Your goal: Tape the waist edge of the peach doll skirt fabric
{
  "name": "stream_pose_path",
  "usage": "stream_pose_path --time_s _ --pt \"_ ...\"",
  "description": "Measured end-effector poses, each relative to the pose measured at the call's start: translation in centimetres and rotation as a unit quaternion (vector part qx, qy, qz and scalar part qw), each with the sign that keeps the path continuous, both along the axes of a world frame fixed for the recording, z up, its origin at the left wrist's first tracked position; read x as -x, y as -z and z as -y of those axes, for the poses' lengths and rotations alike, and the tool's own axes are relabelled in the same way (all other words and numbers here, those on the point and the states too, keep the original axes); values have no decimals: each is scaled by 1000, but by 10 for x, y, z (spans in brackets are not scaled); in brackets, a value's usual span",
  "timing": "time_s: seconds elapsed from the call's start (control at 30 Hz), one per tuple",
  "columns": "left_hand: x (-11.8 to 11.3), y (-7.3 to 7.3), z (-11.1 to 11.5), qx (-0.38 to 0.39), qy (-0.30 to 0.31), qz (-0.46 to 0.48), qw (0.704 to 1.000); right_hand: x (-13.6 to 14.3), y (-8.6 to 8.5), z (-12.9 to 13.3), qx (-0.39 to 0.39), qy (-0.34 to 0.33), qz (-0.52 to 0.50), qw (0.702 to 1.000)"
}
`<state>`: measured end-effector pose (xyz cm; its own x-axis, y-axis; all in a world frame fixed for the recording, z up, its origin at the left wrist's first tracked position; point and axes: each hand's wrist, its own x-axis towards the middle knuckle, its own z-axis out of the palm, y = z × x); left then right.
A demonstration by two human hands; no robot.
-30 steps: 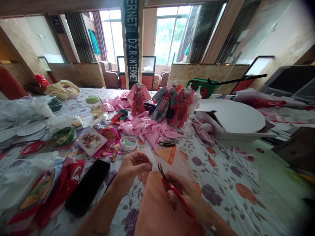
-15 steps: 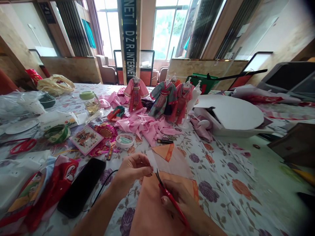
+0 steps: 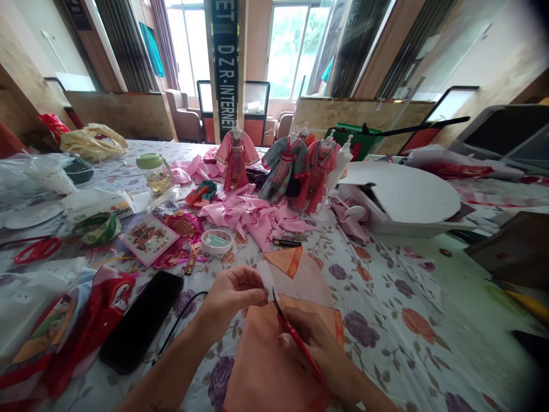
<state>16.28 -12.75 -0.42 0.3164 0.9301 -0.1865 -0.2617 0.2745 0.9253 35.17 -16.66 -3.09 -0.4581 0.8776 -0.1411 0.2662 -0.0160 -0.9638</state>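
My left hand pinches the edge of a thin white strip, paper or fabric, I cannot tell which. Red-handled scissors sit in my right hand, their dark blades pointing up beside the strip, close to my left fingertips. Beneath both hands lies a large orange cloth with a patterned darker border. Just beyond, a sheer pale piece carries a small orange triangle of cloth.
A black phone with a cable lies left. Tape, a card and pink cloth scraps lie ahead. Small dressed mannequins stand behind them. A white round board is at right, another red scissors far left.
The scissor blades, slightly apart before, now look closed together and point more upright. My left hand keeps its pinch on the strip. The whole view has shifted slightly.
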Motion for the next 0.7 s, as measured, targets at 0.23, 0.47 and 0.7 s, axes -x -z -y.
stream_pose_path --time_s 0.23,0.47,0.7 --pt "-1 0 0 4 0 13 1000 1 2 1 11 9 3 1000" --pt "0 3 -2 -2 1 7 1000 0 4 0 6 16 2 1000" --pt "0 3 -1 -5 -1 3 1000 3 -2 0 5 20 12 1000"
